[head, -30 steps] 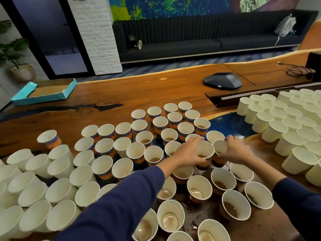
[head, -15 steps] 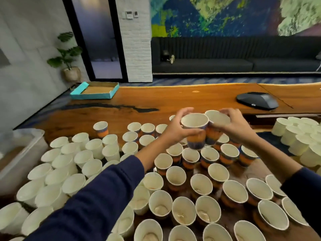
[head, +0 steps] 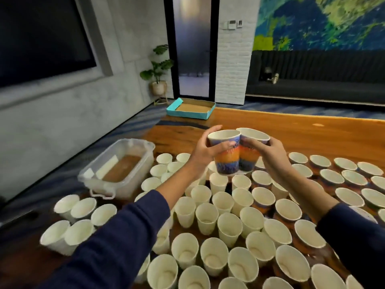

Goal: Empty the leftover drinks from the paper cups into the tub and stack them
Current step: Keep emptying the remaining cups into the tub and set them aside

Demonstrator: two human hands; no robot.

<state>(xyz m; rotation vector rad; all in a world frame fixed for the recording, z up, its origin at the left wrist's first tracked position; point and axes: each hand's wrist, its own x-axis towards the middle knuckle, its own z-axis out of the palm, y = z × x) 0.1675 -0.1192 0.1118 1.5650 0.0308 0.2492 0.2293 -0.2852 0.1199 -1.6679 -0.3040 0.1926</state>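
Cups [head: 227, 230] crowding wood table [head: 312, 130] — tub [head: 116, 163] nearby

Dim indoor light, motion-blurred, edges warped

Left hand [head: 205, 151], right hand [head: 273, 157] bare, no rings visible. Forearms exposed; dark navy long sleeves [head: 116, 232] pushed up.

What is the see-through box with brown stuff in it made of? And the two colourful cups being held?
The tub looks like cloudy, see-through plastic: brown liquid shows through its walls, and its rim is moulded. The two held cups look like paper, matte white inside with thin rolled rims and printed orange and blue outsides.
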